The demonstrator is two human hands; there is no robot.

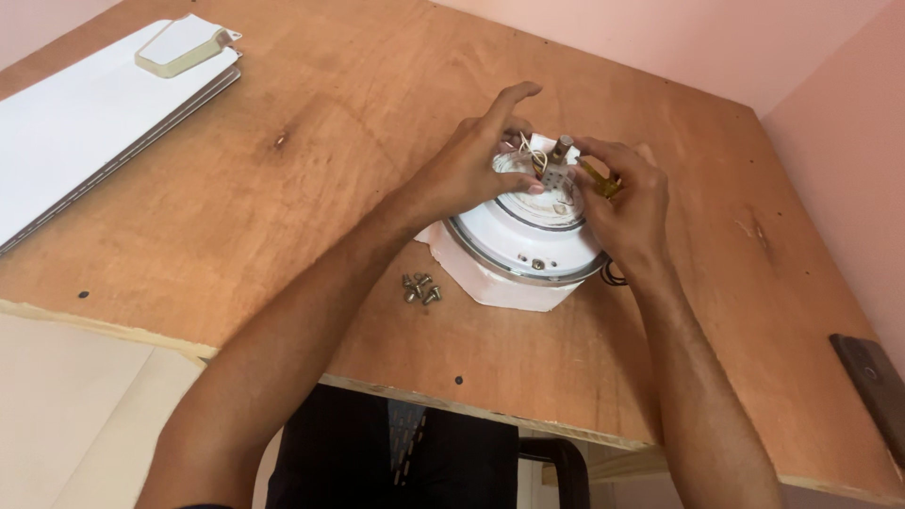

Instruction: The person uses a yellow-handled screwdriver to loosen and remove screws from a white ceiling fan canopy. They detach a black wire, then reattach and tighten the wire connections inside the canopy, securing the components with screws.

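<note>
Left hand (476, 165) pinches one white terminal block (554, 174) atop one white round motor housing (528, 240); right hand (627, 203) grips a yellow-handled screwdriver (599, 177); five screws (420, 288) lie on the tabletop (311, 188).

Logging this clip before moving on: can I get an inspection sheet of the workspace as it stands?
Surface: plywood tabletop, bare wood, dark knots and small holes.
Job's things: round white motor housing with a metal rim, on a white base; a white terminal block at its top centre.
Clutter: a small pile of screws left of the housing; long white blades stacked at far left with a cream bracket on top.
Grippers: left hand pinches at the terminal block; right hand holds a yellow-handled tool, mostly hidden.
Cables: thin white wires at the block; a dark cable behind the housing.
Surroundings: pink walls; a dark object at the right table edge.
</note>
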